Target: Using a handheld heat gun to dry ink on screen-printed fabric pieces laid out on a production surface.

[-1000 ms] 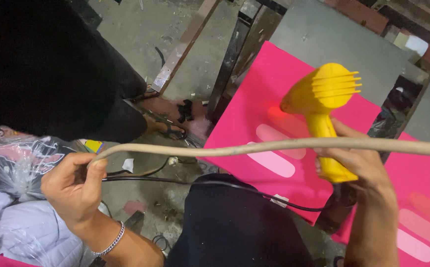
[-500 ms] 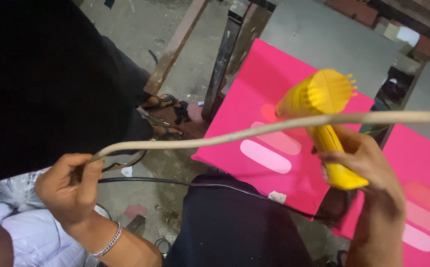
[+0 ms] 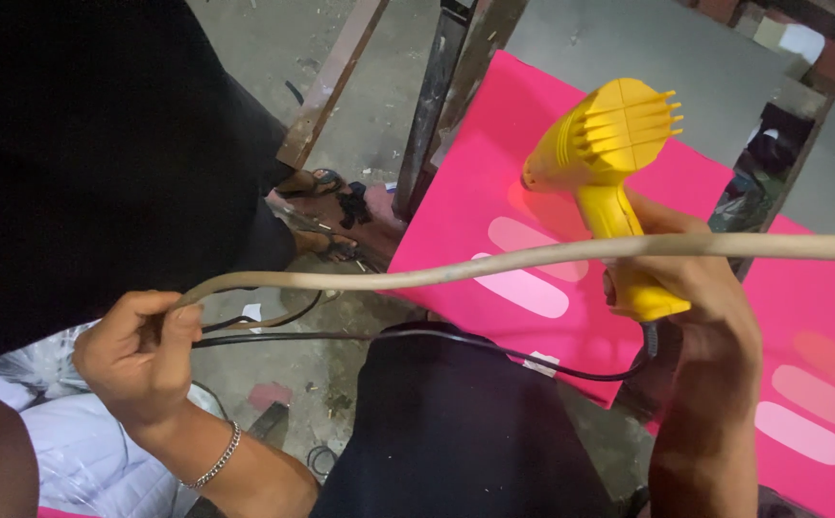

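Your left hand (image 3: 139, 360) is clenched around the near end of the pale cane rod (image 3: 533, 257), which spans the view above the pink board (image 3: 465, 206), so keep it taut while your right hand (image 3: 696, 297), wrist bent, grips the upturned yellow heat gun (image 3: 614, 163) beside it.

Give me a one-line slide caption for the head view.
Left hand grips a long pale cane while the right hand holds a yellow heat gun above pink boards.
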